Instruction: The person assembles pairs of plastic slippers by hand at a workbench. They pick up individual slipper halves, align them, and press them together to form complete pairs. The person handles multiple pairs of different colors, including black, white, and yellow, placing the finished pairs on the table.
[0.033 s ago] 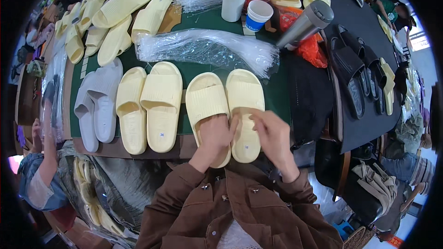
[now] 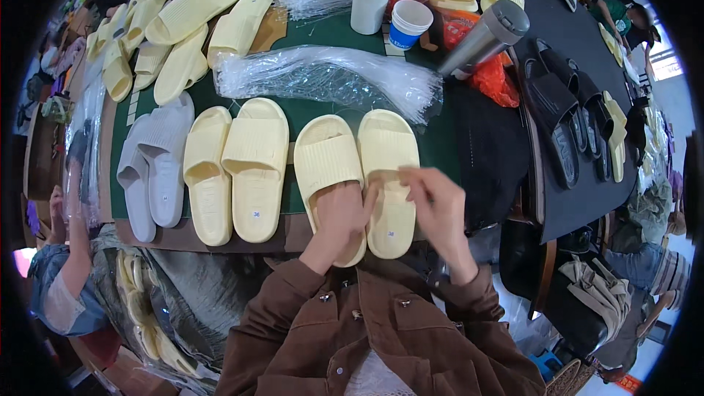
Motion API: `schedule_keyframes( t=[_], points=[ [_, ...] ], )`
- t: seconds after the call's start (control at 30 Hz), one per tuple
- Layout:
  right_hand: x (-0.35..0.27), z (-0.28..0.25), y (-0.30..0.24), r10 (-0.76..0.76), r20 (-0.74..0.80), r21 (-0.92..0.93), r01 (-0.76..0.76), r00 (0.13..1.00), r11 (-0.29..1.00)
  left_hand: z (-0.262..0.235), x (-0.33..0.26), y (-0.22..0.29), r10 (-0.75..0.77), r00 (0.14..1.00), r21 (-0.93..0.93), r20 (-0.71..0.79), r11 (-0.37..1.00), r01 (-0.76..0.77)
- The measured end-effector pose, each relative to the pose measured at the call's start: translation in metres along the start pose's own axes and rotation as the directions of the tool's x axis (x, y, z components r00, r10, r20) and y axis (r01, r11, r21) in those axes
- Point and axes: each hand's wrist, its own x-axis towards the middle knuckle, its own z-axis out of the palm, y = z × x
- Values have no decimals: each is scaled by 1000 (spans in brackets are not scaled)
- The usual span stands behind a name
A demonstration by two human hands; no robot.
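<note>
Pair of pale yellow slide sandals (image 2: 357,176), soles down at the table's near edge, left hand (image 2: 343,213) flat on one heel steadying it, right hand (image 2: 438,194) fingertips pinched narrow above the other; second yellow pair (image 2: 238,169), grey pair (image 2: 154,165) alongside; clear bag bundle (image 2: 330,77) behind.

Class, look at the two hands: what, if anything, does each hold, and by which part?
The left hand lies flat on the heel end of one pale yellow slide. The right hand pinches at the strap edge of its partner slide; whether it grips cannot be told.
</note>
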Motion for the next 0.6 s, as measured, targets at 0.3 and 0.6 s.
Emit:
schedule_keyframes(
  t=[0.3,0.6],
  points=[
    [107,32,52,-193,4,-108,192,981,975,3,2,1,60,991,16,-117,998,-59],
    [131,49,47,-239,229,-346,308,944,886,1,2,1,43,996,53,-80,998,-39]
  ],
)
